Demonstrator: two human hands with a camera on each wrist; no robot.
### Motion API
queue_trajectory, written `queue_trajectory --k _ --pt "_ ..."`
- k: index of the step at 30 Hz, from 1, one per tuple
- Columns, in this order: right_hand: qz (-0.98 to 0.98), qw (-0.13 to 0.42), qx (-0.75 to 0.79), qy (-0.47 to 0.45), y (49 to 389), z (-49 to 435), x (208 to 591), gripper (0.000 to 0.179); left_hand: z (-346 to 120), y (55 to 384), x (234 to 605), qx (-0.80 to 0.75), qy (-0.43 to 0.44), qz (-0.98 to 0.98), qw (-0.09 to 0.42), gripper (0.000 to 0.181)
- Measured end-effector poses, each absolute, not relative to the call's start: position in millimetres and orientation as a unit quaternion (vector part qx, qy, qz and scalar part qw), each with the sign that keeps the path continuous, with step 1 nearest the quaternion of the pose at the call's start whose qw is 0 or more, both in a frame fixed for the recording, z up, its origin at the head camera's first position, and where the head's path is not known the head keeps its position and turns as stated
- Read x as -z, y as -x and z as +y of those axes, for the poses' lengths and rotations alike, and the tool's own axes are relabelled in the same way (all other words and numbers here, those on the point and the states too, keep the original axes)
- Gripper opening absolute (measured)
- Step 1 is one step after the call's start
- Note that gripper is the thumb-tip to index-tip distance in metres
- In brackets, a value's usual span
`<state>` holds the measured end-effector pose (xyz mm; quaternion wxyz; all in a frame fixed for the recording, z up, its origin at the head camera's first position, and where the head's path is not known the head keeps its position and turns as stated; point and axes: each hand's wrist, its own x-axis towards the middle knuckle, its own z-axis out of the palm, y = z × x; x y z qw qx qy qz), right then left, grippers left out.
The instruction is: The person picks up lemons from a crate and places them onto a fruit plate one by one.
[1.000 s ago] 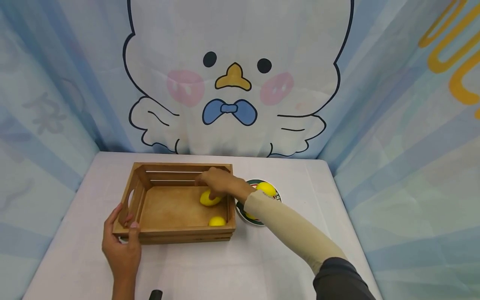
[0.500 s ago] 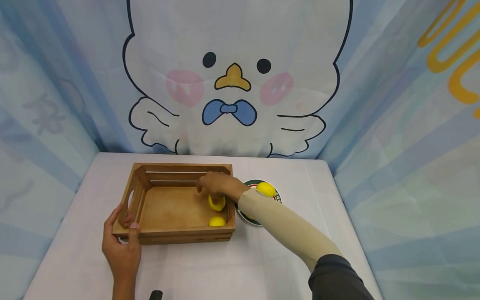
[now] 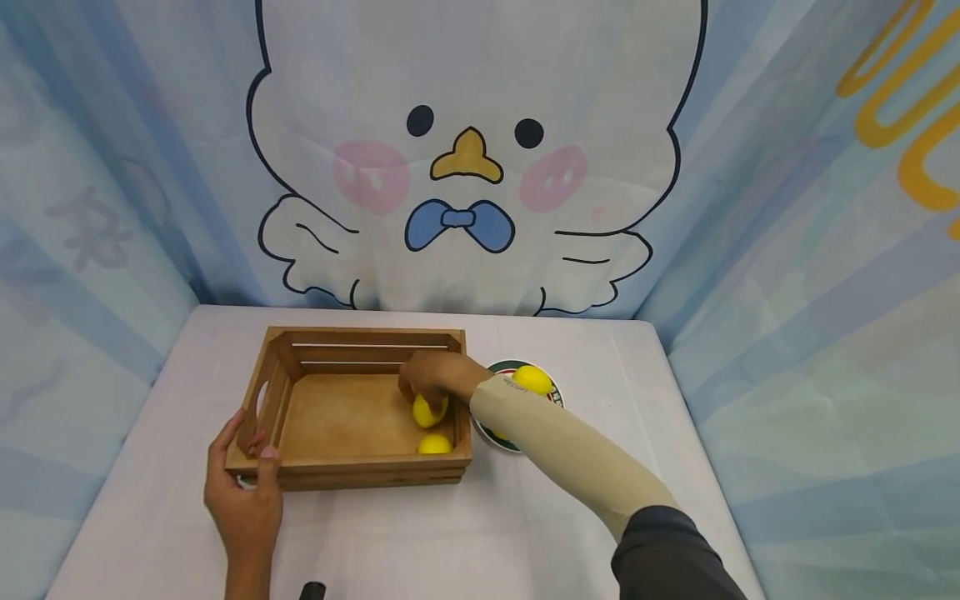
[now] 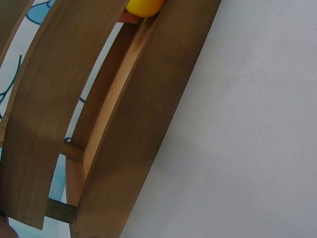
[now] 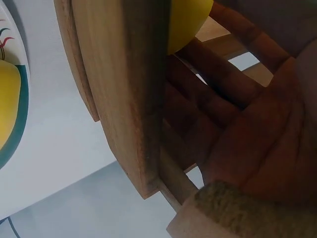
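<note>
A wooden slatted crate [image 3: 352, 472] stands on the table. My left hand [image 3: 243, 500] grips its left end, thumb on the front corner and fingers at the handle slot. Inside, near the right end, my right hand [image 3: 438, 372] holds a yellow lemon [image 3: 426, 414] from above. The right wrist view shows that lemon [image 5: 189, 25] partly hidden by the crate wall, against the fingers. Another lemon [image 3: 435, 444] lies in the front right corner of the crate, its lower part behind the front wall.
Right of the crate is a green-rimmed plate [image 3: 506, 365], partly under the right forearm. It bears a lemon [image 3: 532, 380], and a bit of yellow shows below the sleeve. A black object [image 3: 312, 591] pokes in at the bottom edge. Printed curtains enclose the white table [image 3: 390, 542].
The right hand has shifted slightly right and lower in the crate, and its lemon has moved right towards the corner one. The left hand and crate have stayed still.
</note>
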<state>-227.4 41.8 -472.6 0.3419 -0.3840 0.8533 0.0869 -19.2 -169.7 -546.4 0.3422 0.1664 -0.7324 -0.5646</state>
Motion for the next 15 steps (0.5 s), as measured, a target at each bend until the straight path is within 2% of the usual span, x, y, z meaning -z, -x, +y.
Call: queue_trajectory --k 10,15 --pt "0.837 0.377 -0.100 0.384 225.8 41.6 475.3 0.033 -171.1 20.1 551.6 0.559 -0.173 -0.734 0.343 0.061" --pt "0.830 0.369 -0.114 0.402 225.8 44.0 479.2 0.031 -170.6 21.0 552.2 0.567 -0.170 -0.729 0.343 0.063"
